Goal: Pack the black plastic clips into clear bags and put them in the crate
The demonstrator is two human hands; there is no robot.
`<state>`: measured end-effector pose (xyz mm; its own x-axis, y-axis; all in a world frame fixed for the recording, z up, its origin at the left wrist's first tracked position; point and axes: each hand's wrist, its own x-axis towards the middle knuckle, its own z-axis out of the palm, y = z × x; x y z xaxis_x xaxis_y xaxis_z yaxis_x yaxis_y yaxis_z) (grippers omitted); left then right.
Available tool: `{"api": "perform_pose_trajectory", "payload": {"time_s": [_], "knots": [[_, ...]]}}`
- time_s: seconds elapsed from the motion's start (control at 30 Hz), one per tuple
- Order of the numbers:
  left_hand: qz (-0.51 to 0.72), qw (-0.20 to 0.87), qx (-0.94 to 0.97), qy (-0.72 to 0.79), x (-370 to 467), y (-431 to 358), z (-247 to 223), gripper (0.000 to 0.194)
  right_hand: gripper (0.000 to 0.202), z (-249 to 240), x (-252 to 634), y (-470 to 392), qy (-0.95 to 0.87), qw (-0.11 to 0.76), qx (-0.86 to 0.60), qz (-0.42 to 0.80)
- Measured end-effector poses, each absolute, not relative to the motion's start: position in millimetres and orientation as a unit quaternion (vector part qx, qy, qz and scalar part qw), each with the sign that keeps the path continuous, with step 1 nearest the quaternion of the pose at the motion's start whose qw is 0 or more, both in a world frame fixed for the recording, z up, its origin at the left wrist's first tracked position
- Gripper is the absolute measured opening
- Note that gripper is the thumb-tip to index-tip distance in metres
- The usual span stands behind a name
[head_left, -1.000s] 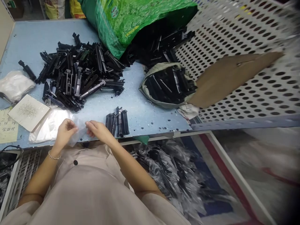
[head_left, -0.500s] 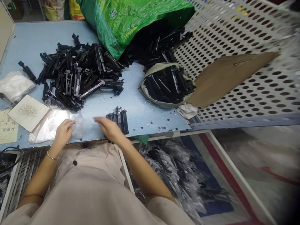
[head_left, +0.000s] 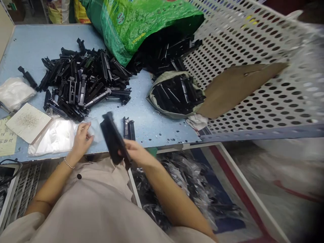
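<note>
My right hand (head_left: 135,152) grips a long black plastic part (head_left: 111,136) by its lower end, tilted above the table's front edge; motion blurs the part a little. Just right of it, more of these parts (head_left: 129,129) stand side by side on the table. My left hand (head_left: 83,135) is closed, with thumb and fingertips pinching a clear plastic bag (head_left: 96,130). Beside that hand lies a stack of flat clear bags (head_left: 54,138). Behind both hands spreads a large heap of the same black parts (head_left: 81,77).
A green sack (head_left: 124,30) spills black parts at the back. A smaller cloth bag (head_left: 162,109) of parts sits against a perforated white basket (head_left: 253,67) with brown cardboard (head_left: 233,87). Below the table, a crate holds bagged parts (head_left: 182,182). A pale square card (head_left: 27,123) lies left.
My right hand has picked up a black part from the small group and moved slightly right and down. My left hand has shifted right with the clear bag.
</note>
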<state>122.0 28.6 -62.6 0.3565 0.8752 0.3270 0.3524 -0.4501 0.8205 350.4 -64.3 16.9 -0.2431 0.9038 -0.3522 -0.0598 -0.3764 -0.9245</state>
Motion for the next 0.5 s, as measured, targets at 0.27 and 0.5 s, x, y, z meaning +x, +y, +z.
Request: {"api": "perform_pose_trajectory", "payload": {"time_s": [0.27, 0.5], "knots": [[0.384, 0.261, 0.796, 0.389, 133.0, 24.1, -72.3, 0.073, 0.040, -26.6, 305.9, -80.5, -0.146, 0.438, -0.454, 0.762], [0.369, 0.152, 0.878, 0.264, 137.8, -8.3, -69.4, 0.073, 0.078, -29.9, 301.5, -60.2, -0.231, 0.554, -0.540, 0.590]]}}
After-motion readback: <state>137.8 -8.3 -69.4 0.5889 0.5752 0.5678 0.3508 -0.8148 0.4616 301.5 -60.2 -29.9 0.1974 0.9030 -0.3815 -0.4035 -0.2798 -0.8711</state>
